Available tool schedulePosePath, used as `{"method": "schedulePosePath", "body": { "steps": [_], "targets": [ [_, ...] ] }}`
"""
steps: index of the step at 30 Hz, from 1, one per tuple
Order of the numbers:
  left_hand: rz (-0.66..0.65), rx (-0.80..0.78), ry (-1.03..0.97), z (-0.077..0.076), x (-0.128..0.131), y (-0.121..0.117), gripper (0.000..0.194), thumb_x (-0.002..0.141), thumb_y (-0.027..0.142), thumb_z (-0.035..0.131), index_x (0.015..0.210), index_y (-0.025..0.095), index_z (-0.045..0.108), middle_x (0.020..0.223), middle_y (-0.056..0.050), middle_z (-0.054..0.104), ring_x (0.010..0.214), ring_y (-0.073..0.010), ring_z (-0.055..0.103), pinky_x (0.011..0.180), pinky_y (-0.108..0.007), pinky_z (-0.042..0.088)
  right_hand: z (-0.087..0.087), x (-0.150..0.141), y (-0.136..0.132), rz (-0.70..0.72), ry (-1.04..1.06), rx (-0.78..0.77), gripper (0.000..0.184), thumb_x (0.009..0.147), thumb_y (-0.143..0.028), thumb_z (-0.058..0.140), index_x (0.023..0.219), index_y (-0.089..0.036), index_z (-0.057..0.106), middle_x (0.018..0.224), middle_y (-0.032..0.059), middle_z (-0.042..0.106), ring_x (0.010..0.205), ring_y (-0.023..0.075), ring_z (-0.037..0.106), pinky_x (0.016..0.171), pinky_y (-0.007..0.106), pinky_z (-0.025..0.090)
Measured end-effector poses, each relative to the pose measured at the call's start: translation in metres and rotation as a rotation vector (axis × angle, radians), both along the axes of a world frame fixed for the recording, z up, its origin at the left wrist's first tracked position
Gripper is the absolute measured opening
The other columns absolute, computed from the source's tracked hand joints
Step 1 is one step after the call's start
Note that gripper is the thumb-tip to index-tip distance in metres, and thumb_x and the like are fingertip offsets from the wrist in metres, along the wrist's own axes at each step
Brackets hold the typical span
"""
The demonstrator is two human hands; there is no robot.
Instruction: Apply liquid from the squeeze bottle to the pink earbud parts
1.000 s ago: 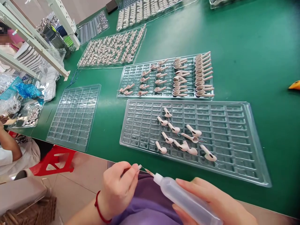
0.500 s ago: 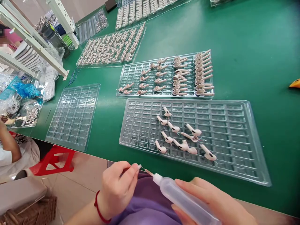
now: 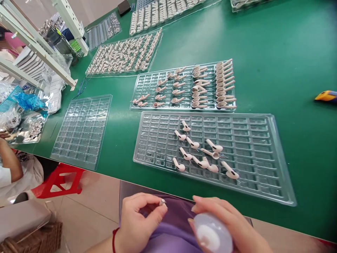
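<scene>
My left hand hovers over my purple-clad lap, its thumb and forefinger pinched on a tiny pale part. My right hand grips a translucent squeeze bottle, turned so its round base faces the camera. Just beyond the table edge lies a large clear compartment tray with several pink earbud-shaped shells loose in its middle. Behind it a second clear tray holds rows of pink shells.
A bare clear tray lies at the left on the green table. Further trays packed with parts sit at the back. Another person's arm and plastic bags are at far left. A red stool stands below; a yellow-blue tool lies at right.
My right hand has swung the bottle round: its nozzle no longer meets the part at my left fingertips, and the base now faces me. Both hands dropped lower towards my lap.
</scene>
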State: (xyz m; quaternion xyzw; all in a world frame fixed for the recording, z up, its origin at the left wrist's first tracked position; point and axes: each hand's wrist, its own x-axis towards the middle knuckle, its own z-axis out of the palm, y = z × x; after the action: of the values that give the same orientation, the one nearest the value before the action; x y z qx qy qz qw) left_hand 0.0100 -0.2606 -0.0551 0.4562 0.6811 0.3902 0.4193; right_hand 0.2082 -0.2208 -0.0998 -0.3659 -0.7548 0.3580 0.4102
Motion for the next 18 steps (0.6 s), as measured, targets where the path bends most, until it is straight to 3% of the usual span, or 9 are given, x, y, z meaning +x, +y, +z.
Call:
{"method": "schedulePosePath", "body": {
  "steps": [2, 4, 8, 18],
  "targets": [
    [0.104, -0.272, -0.29, -0.005, 0.006, 0.0, 0.013, 0.077, 0.028, 0.076, 0.078, 0.015, 0.076, 0.073, -0.007, 0.076, 0.063, -0.0151, 0.069, 0.059, -0.021, 0.055, 0.002, -0.01, 0.003, 0.016, -0.011, 0.094, 0.038, 0.089, -0.009, 0.052, 0.127, -0.017, 0.052, 0.095, 0.0085, 0.063, 0.083, 0.0168, 0.063, 0.069, 0.026, 0.054],
    [0.185, -0.412, -0.49, -0.009, 0.01, 0.003, 0.024, 0.072, 0.036, 0.08, 0.072, 0.013, 0.074, 0.066, -0.007, 0.074, 0.057, -0.0134, 0.066, 0.055, -0.02, 0.052, 0.004, -0.019, 0.007, 0.001, -0.047, 0.227, 0.034, 0.087, -0.004, 0.049, 0.118, -0.016, 0.057, 0.092, 0.0078, 0.063, 0.082, 0.0164, 0.061, 0.07, 0.027, 0.052],
    [0.262, -0.428, -0.614, -0.012, 0.013, 0.011, 0.033, 0.062, 0.041, 0.086, 0.063, 0.011, 0.072, 0.058, -0.005, 0.07, 0.049, -0.01, 0.058, 0.05, -0.019, 0.046, 0.007, -0.025, 0.014, -0.053, -0.147, 0.366, 0.023, 0.087, -0.003, 0.048, 0.099, -0.017, 0.061, 0.087, 0.006, 0.062, 0.081, 0.0178, 0.057, 0.076, 0.032, 0.048],
    [0.242, -0.436, -0.605, -0.013, 0.009, 0.019, 0.033, 0.059, 0.043, 0.087, 0.06, 0.013, 0.075, 0.054, -0.005, 0.068, 0.049, -0.013, 0.057, 0.053, -0.024, 0.047, 0.008, -0.03, 0.013, -0.1, -0.18, 0.345, 0.021, 0.087, -0.003, 0.048, 0.095, -0.019, 0.06, 0.084, 0.0053, 0.063, 0.08, 0.0185, 0.056, 0.075, 0.034, 0.045]
  ]
}}
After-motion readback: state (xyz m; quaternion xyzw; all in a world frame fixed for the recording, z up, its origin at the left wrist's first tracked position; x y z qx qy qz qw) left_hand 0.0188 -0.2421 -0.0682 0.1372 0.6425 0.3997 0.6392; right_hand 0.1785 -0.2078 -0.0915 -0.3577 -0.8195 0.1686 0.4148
